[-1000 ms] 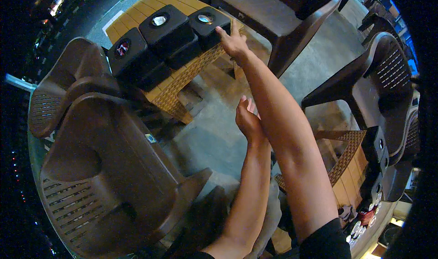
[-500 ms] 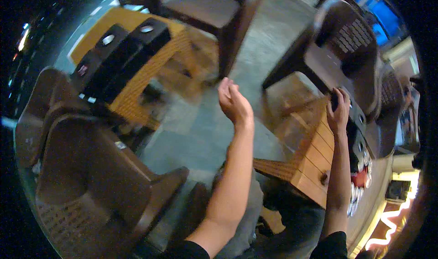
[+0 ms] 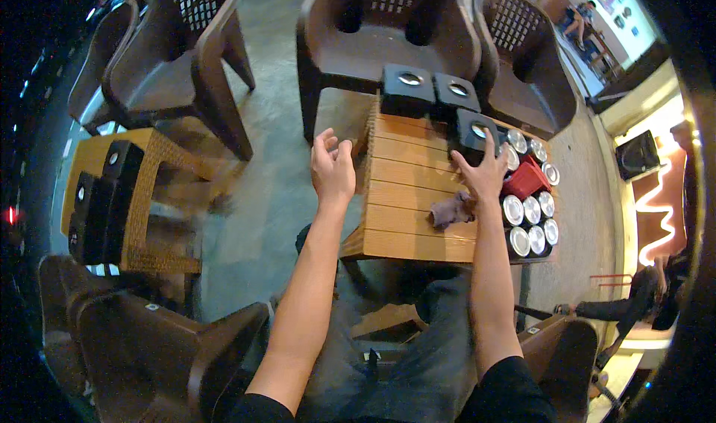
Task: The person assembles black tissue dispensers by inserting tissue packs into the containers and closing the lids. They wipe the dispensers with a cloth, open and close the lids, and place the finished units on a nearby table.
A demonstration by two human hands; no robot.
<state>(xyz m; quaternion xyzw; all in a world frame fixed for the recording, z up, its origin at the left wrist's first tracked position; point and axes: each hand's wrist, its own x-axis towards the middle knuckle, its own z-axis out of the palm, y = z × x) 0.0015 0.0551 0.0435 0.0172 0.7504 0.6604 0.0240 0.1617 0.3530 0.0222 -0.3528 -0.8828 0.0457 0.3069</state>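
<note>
Handling, apparently: right hand (image 3: pixel 485 175) splayed at black box (image 3: pixel 468 125), hold unclear; left hand (image 3: pixel 333 173) hung spread; firmer grip seemed needed next.

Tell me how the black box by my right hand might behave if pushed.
The black box looks stiff, as its edges hold a firm, squared shape. Pushed, it would probably slide rather than roll across the slatted table, given its blocky sides. Its weight is hard to judge, since little shows through the round opening on top.
</note>
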